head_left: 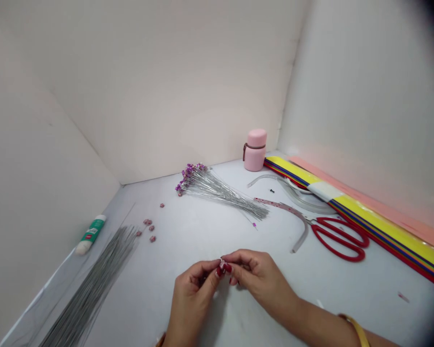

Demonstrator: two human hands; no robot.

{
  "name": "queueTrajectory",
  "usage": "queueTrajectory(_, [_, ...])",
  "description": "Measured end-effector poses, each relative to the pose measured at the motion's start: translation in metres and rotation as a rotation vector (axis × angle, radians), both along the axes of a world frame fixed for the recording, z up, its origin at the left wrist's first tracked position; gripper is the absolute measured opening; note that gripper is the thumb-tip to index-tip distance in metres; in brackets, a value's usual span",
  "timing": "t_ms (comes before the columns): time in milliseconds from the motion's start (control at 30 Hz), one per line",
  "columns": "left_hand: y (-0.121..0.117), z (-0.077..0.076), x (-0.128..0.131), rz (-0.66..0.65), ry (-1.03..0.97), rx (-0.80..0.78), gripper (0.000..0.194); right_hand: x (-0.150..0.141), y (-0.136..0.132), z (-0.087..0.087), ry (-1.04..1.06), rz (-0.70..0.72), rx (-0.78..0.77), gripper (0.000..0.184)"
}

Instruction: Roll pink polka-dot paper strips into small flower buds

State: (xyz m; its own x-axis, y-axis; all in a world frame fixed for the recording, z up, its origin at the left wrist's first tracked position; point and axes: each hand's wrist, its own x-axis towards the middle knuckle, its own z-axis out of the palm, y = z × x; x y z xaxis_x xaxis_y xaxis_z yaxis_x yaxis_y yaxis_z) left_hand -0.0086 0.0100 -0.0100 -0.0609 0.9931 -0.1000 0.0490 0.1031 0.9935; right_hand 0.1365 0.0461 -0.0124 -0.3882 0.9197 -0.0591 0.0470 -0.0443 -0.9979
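My left hand (197, 286) and my right hand (255, 274) meet low in the middle, above the white table. Thumb and fingers of both hands pinch one small pale pink piece (222, 263), mostly covered by the fingertips; its exact kind is hard to make out. Left of the hands lie several small pink folded pieces (152, 238). A bundle of thin grey wires (94, 284) is at the left front. Beyond the hands, a bunch of silvery wire stems (224, 190) has small purple and pink heads (188, 176) at one end.
Red-handled scissors (338, 238) lie on the right beside a curved clear tube (302, 236). Yellow and other coloured strips (361, 207) run along the right wall. A pink flask (255, 150) stands at the back, and a green-and-white glue stick (91, 234) lies at left.
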Motion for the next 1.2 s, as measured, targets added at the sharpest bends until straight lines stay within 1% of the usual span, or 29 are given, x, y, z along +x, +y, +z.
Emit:
queueTrajectory(133, [-0.002,0.001,-0.001,-0.024,0.052,0.081,0.017,0.001,-0.001,0.0,-0.011,0.017,0.036,0.017])
queueTrajectory(300, [-0.004,0.005,-0.003,-0.039,0.283,0.263,0.011,0.004,-0.003,0.003,-0.029,0.061,0.099,0.015])
queueTrajectory(433, [-0.003,0.005,-0.005,-0.066,0.358,0.402,0.01,0.007,-0.002,0.008,-0.093,0.084,0.177,0.016])
queueTrajectory(500, [-0.002,0.006,-0.005,-0.077,0.378,0.44,0.011,0.009,-0.001,0.011,-0.147,0.104,0.243,0.016])
queueTrajectory(567, [-0.001,0.006,-0.005,-0.087,0.392,0.449,0.012,0.01,0.0,0.014,-0.204,0.131,0.316,0.016])
queueTrajectory(633, [-0.001,0.006,-0.005,-0.087,0.399,0.453,0.012,0.011,0.001,0.016,-0.244,0.156,0.355,0.016])
queueTrajectory(767, [-0.002,0.005,-0.005,-0.076,0.407,0.468,0.011,0.012,0.0,0.017,-0.278,0.177,0.395,0.016])
queueTrajectory(867, [-0.002,0.004,-0.004,-0.072,0.444,0.501,0.011,0.011,-0.002,0.015,-0.302,0.184,0.458,0.018])
queueTrajectory(967, [-0.001,0.004,-0.001,-0.002,0.522,0.591,0.013,0.008,-0.004,0.012,-0.337,0.158,0.573,0.021])
queueTrajectory(1033, [-0.001,0.005,0.001,0.047,0.551,0.632,0.013,0.006,-0.004,0.011,-0.338,0.12,0.611,0.023])
queueTrajectory(1100, [-0.002,0.006,0.001,0.037,0.526,0.588,0.013,0.006,-0.004,0.011,-0.3,0.104,0.573,0.023])
queueTrajectory(1200, [-0.003,0.007,-0.002,-0.01,0.414,0.419,0.012,0.008,-0.003,0.011,-0.212,0.086,0.42,0.023])
